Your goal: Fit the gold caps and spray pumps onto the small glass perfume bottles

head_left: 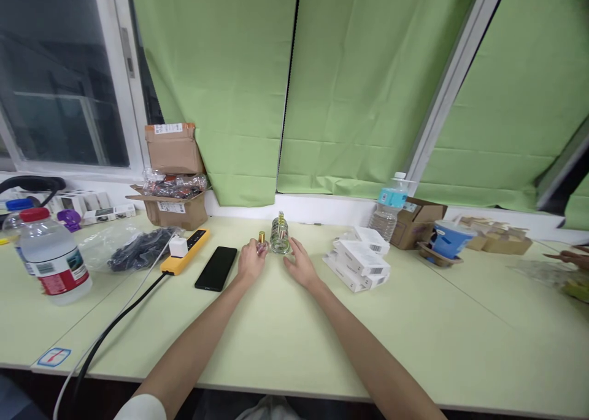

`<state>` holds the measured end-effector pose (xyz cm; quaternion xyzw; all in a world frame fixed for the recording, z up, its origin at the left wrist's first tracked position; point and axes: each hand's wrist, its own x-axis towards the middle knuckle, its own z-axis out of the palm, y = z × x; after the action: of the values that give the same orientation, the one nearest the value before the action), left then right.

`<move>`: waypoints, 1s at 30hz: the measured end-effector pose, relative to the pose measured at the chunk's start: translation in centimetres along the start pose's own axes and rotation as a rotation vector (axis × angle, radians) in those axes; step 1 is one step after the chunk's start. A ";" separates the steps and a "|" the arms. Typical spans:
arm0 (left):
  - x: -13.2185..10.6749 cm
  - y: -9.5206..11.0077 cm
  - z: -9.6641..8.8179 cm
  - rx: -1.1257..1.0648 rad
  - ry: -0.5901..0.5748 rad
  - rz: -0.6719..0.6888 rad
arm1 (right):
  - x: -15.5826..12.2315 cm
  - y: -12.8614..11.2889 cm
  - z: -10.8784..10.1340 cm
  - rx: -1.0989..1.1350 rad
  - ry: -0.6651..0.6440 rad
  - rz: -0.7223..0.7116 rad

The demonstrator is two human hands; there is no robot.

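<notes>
My left hand [251, 260] is closed around a small glass bottle [262, 246] with a gold cap, which looks like a perfume bottle. Just right of it, a row of similar clear glass bottles [280, 243] with gold tops stands upright on the table, one behind another. My right hand [301, 265] rests at the right side of this row, thumb and fingers apart. Whether its fingertips touch the front bottle, I cannot tell. A black phone [216, 268] lies left of my left hand. Stacked white boxes [361, 259] sit to the right of my right hand.
A yellow power strip [184, 253] with cables and a red-capped bottle [55, 257] are at left. An open cardboard box [184, 210] stands behind. Farther right are a water bottle [389, 208], a brown box [416, 224] and a blue tub [448, 241]. Another person's hand [570, 257] shows at the right edge.
</notes>
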<state>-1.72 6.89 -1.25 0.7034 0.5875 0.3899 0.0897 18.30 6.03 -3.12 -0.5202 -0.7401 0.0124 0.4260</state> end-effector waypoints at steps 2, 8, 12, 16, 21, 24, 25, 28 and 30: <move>0.0 -0.1 0.2 -0.026 -0.003 0.016 | 0.0 0.1 0.1 0.000 -0.028 -0.016; 0.0 0.0 0.7 -0.103 -0.040 0.053 | -0.1 0.2 0.2 0.032 -0.050 -0.014; 0.4 -0.3 0.5 -0.034 0.007 -0.018 | -0.2 0.0 0.1 0.039 -0.040 -0.024; 0.7 -0.5 0.4 0.004 0.037 -0.035 | -0.2 -0.3 0.1 0.037 -0.026 -0.010; 0.8 -0.5 0.8 -0.058 -0.010 0.046 | -0.3 -0.6 0.0 0.056 -0.054 -0.011; 1.0 -0.7 0.7 -0.090 -0.014 0.039 | -0.4 -0.5 0.0 0.057 -0.058 -0.026; 1.1 -0.8 0.7 -0.087 -0.004 0.023 | -0.4 -0.5 0.0 0.056 -0.060 -0.030; 1.2 -0.9 0.6 -0.081 0.010 0.010 | -0.4 -0.5 0.1 0.053 -0.068 -0.037; 1.1 -0.8 0.6 -0.094 -0.004 0.038 | -0.4 -0.4 0.1 0.053 -0.064 -0.036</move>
<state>-1.98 8.29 -1.64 0.7101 0.5549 0.4175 0.1165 17.92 5.56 -3.29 -0.4948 -0.7619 0.0412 0.4159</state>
